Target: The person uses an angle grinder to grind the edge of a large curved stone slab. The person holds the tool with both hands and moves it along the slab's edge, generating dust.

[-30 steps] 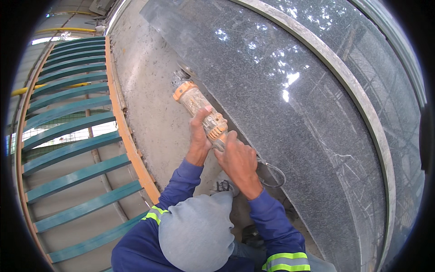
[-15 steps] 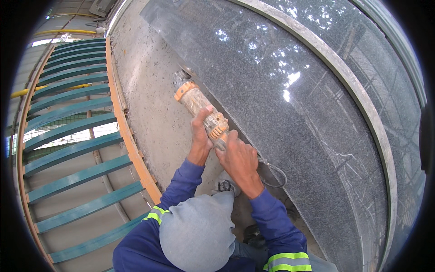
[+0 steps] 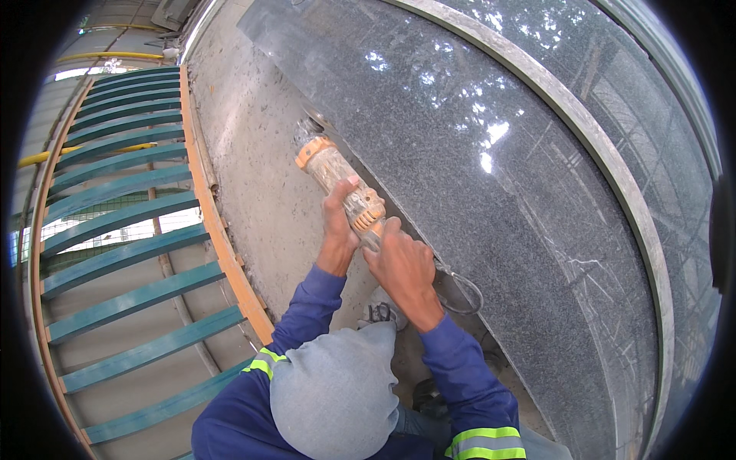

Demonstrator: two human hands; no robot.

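A dusty, worn angle grinder (image 3: 331,167) with orange collars lies slantwise in front of me, its head pointing away to the left. My left hand (image 3: 338,234) is closed round the middle of its body, thumb on top. Behind it, my right hand (image 3: 404,270) is wrapped round the rear handle. The grinder's disc (image 3: 317,116) meets the near edge of a polished dark granite slab (image 3: 460,176); whether it touches cannot be made out. A grey cable (image 3: 469,297) loops beside my right wrist, over the slab's edge.
Left of me stands a long rack with orange side rails (image 3: 222,249) and teal slats (image 3: 142,299). Dusty concrete floor (image 3: 249,153) runs between rack and slab. Further stone slabs (image 3: 613,146) stand on the right. A shoe (image 3: 382,308) shows below my hands.
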